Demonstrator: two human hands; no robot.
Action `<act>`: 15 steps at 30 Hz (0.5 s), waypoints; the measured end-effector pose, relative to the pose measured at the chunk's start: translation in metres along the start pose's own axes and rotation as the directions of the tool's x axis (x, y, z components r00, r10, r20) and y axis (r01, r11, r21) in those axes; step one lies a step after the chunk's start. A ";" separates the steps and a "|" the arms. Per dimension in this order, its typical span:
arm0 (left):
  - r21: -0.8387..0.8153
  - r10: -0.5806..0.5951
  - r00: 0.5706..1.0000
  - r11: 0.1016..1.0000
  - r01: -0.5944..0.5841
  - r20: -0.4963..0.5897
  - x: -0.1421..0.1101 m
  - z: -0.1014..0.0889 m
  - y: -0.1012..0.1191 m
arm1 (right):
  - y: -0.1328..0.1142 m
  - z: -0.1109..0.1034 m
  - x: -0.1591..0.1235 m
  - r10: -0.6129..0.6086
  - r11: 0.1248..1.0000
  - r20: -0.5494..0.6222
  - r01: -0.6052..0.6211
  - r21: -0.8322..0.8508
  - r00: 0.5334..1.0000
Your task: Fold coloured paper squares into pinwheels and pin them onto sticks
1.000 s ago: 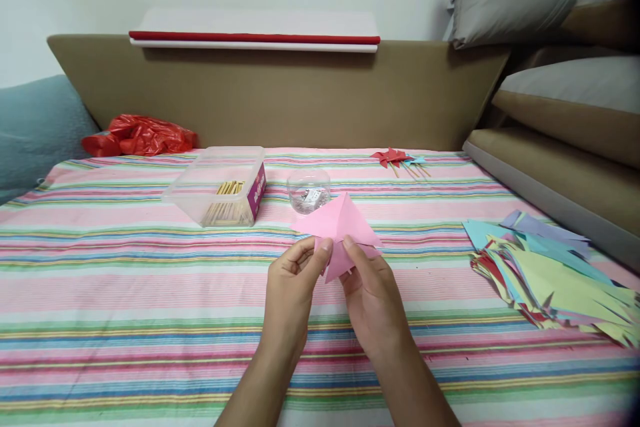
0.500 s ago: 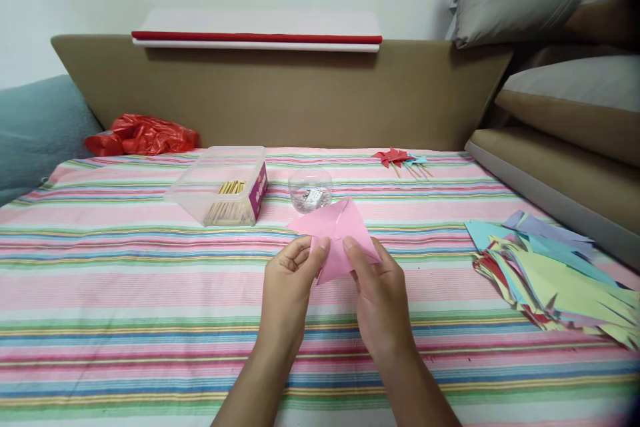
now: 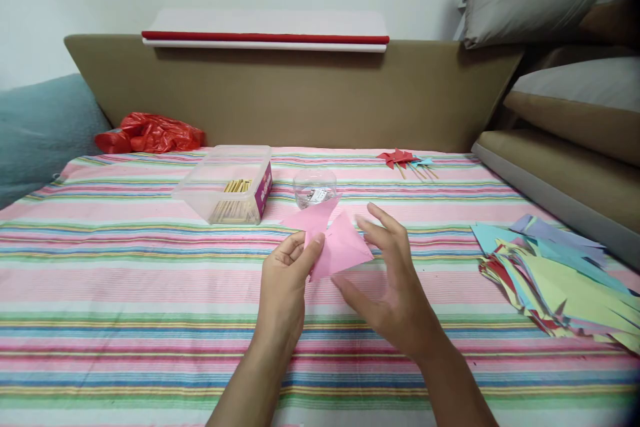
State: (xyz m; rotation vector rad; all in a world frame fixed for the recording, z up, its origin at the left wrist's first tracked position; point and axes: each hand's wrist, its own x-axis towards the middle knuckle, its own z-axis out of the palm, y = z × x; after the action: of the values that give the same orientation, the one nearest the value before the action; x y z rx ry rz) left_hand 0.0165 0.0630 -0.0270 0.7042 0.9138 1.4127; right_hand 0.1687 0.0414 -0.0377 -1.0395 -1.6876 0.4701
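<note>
Cloth striped in pink, white, green, yellow and blue (image 3: 150, 293) spreads out nearest, running back under and beyond a round, clear plastic tub (image 3: 300, 191). In front of the tub, the left hand (image 3: 283, 273) pinches a folded, pointed piece of pink paper (image 3: 345, 250) between thumb and fingers; one upper tip of the paper overlaps the tub's lower edge. Nearer than the tub and to its right, the right hand (image 3: 395, 293) is spread, fingers and thumb apart around the paper's right end; whether the thumb touches the lower edge, I cannot tell. Well right of the tub lies a heap of cut yellow, blue, red and purple paper sheets (image 3: 565, 280). Just left of the tub stands a rectangular, clear plastic box (image 3: 197, 188) with a purple label (image 3: 263, 189), holding thin wooden sticks (image 3: 237, 185). Behind the tub to the right lie red paper pinwheels (image 3: 399, 158) and a light-blue one, on sticks. Behind it, far left, sits a crumpled, shiny red plastic bag (image 3: 163, 133); straight behind it rises a long brown panel (image 3: 310, 100).
</note>
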 end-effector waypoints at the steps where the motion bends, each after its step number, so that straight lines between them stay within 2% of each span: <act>1: -0.003 0.001 1.000 1.000 -0.001 -0.008 0.001 -0.001 0.000 | 0.002 -0.002 -0.001 -0.050 0.993 0.052 0.055 -0.100 0.997; 4: -0.005 0.013 1.000 1.000 -0.013 -0.009 0.002 -0.002 0.000 | 0.006 -0.003 -0.002 -0.152 0.946 0.086 0.170 -0.275 0.985; 8: -0.015 -0.003 1.000 1.000 0.003 -0.003 0.002 -0.001 0.001 | 0.005 0.000 0.000 -0.263 0.907 0.034 0.259 -0.333 0.964; 15: 0.018 -0.050 0.999 0.999 0.050 0.016 0.000 0.000 0.003 | 0.000 0.000 0.002 -0.181 0.954 -0.052 0.162 -0.252 0.982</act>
State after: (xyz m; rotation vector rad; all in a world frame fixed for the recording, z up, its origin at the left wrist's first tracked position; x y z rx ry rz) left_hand 0.0152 0.0636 -0.0243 0.7008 0.9266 1.3542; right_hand 0.1686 0.0433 -0.0369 -1.0617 -1.7819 0.1076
